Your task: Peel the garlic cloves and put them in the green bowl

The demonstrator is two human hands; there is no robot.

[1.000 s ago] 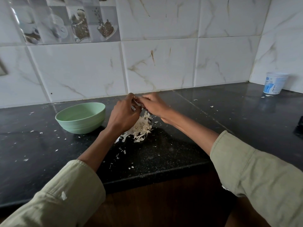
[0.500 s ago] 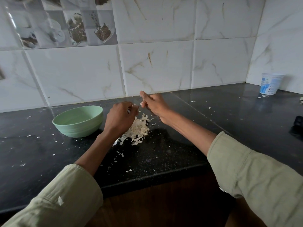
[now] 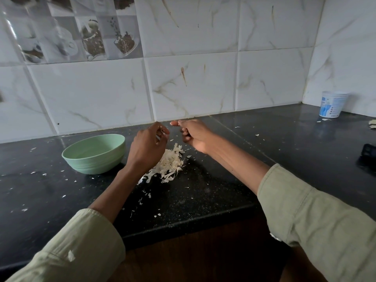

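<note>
Sitting toward the counter's (image 3: 203,196) back edge, left of the hands, the green bowl (image 3: 94,154) stands upright — what shows of its inside is bare green, with no clove visible from this angle. A white tub (image 3: 332,104) with blue print stands in the far right corner against the tiled wall (image 3: 191,86); its inside cannot be seen.

The left hand (image 3: 145,149) hangs just right of the bowl, fingers curled, pinching a small pale piece (image 3: 158,137) at the fingertips. Whether that is a clove or only skin is too small to tell. The right hand (image 3: 196,135) is apart from the left, a narrow gap between them, its fingers loosely curled with one straighter finger pointing left; it appears to hold nothing. Both hands hover above the counter near the back edge.

Below and between them lies a heap of peels (image 3: 169,162), pale and shredded, near the bowl but not touching it. Loose flakes are scattered from the heap toward the front edge and across the left part of the counter.

A dark object (image 3: 368,153) lies at the right edge of the view — what it is cannot be told. The stretch of counter between the heap and that object carries only a few flakes, as does the strip along the front edge.
</note>
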